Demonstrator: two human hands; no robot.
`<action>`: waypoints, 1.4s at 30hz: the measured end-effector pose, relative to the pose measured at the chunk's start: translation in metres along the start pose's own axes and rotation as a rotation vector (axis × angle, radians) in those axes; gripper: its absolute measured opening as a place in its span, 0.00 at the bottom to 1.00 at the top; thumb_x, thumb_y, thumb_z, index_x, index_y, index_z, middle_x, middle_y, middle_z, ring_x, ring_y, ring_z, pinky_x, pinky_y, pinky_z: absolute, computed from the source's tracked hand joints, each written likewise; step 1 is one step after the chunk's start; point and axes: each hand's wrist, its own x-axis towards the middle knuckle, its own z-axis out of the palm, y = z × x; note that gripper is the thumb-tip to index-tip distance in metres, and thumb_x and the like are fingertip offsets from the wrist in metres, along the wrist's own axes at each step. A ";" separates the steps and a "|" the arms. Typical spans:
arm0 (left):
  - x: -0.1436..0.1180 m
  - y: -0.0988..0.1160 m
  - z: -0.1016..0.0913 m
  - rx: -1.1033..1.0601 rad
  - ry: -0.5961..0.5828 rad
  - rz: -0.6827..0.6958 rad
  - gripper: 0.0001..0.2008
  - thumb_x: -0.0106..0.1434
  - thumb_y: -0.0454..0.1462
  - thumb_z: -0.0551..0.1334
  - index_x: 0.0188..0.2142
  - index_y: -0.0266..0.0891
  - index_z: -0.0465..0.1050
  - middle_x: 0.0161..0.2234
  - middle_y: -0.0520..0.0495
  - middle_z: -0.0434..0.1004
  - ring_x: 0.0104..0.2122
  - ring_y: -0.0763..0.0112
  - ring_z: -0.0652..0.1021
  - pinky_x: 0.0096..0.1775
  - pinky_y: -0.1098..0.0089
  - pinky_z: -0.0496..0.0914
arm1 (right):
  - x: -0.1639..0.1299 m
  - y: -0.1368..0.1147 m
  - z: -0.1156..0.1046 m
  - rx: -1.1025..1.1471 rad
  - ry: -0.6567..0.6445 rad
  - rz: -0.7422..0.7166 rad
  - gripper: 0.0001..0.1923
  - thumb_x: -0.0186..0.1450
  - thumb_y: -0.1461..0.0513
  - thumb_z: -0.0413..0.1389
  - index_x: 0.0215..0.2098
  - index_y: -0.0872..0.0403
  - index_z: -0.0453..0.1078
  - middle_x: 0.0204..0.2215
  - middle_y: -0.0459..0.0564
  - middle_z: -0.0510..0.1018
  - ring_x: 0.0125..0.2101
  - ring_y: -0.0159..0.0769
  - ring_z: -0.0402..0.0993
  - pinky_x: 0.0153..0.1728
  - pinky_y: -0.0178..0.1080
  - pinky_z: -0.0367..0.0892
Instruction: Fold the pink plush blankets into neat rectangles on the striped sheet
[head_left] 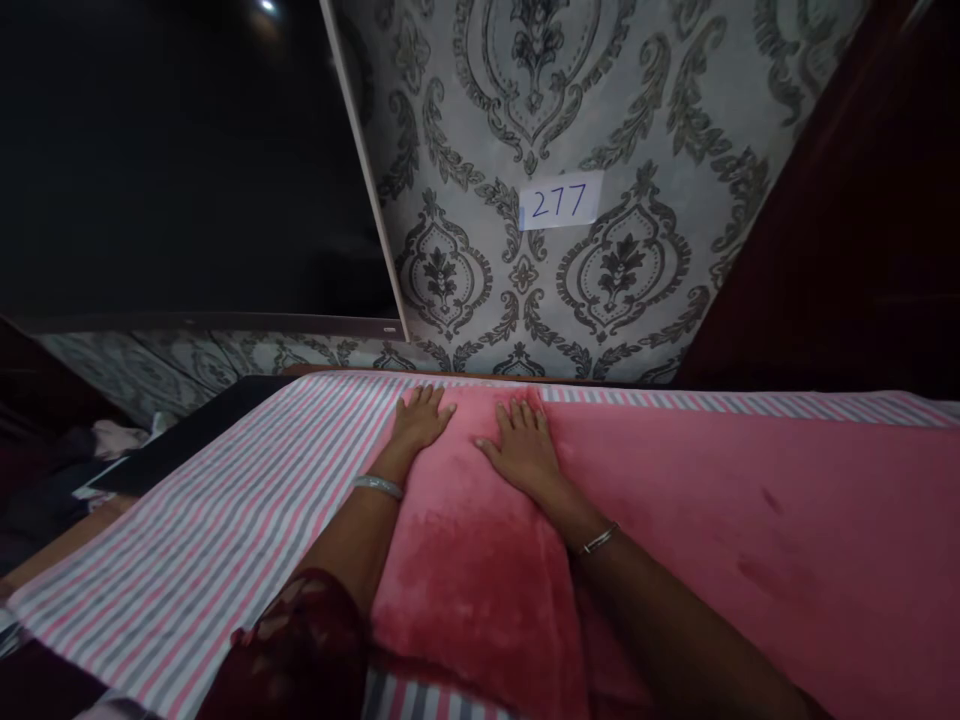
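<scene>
A pink plush blanket (750, 540) lies spread over a pink, grey and white striped sheet (225, 520). My left hand (421, 415) rests flat, fingers apart, on the blanket's far left corner near the wall. My right hand (523, 445) lies flat beside it on the same folded part of the blanket. Each wrist wears a thin bangle. Neither hand grips anything.
A grey damask-patterned wall (570, 120) rises just behind the bed, with a white paper label (560, 200) reading 277. A dark panel (180, 160) fills the upper left. Clutter and a dark flat object (172, 440) sit at the left edge of the bed.
</scene>
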 end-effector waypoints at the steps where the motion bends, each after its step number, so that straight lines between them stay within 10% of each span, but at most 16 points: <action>1: 0.000 -0.001 0.002 -0.003 -0.002 0.002 0.32 0.74 0.51 0.43 0.72 0.40 0.52 0.73 0.40 0.47 0.72 0.52 0.49 0.68 0.44 0.47 | 0.000 0.001 0.001 0.000 0.007 -0.001 0.42 0.71 0.44 0.48 0.72 0.64 0.52 0.71 0.67 0.51 0.72 0.55 0.40 0.69 0.55 0.30; 10: -0.003 0.003 -0.012 -0.001 -0.056 -0.004 0.34 0.73 0.52 0.43 0.73 0.41 0.47 0.74 0.40 0.44 0.72 0.55 0.49 0.68 0.44 0.47 | 0.000 -0.005 -0.011 -0.106 -0.048 0.027 0.41 0.72 0.43 0.44 0.73 0.62 0.49 0.72 0.64 0.50 0.72 0.52 0.40 0.69 0.53 0.33; 16: -0.060 0.009 -0.043 0.014 -0.037 0.062 0.34 0.73 0.53 0.44 0.73 0.41 0.49 0.74 0.38 0.40 0.73 0.53 0.45 0.68 0.41 0.44 | -0.026 -0.016 -0.039 -0.087 -0.180 0.075 0.38 0.75 0.45 0.40 0.74 0.60 0.47 0.73 0.63 0.49 0.72 0.51 0.41 0.68 0.52 0.39; 26: -0.152 -0.015 0.007 0.086 0.089 0.192 0.31 0.74 0.51 0.46 0.72 0.45 0.53 0.73 0.42 0.47 0.72 0.50 0.50 0.68 0.41 0.47 | -0.126 -0.012 -0.015 -0.140 -0.076 -0.063 0.40 0.73 0.44 0.44 0.74 0.57 0.48 0.73 0.61 0.47 0.72 0.53 0.38 0.68 0.54 0.41; 37: -0.178 -0.017 -0.029 0.103 0.041 0.083 0.29 0.74 0.49 0.47 0.69 0.41 0.58 0.71 0.37 0.55 0.71 0.50 0.55 0.66 0.37 0.49 | -0.122 -0.019 -0.026 -0.141 -0.149 -0.021 0.38 0.74 0.45 0.42 0.75 0.55 0.46 0.74 0.60 0.45 0.73 0.50 0.37 0.68 0.54 0.44; 42: -0.215 0.002 -0.013 0.034 0.092 0.358 0.31 0.73 0.52 0.49 0.71 0.48 0.54 0.73 0.42 0.49 0.72 0.52 0.50 0.68 0.41 0.48 | -0.150 -0.030 -0.032 -0.113 -0.171 -0.068 0.40 0.72 0.41 0.44 0.75 0.46 0.43 0.75 0.55 0.40 0.73 0.56 0.32 0.67 0.63 0.42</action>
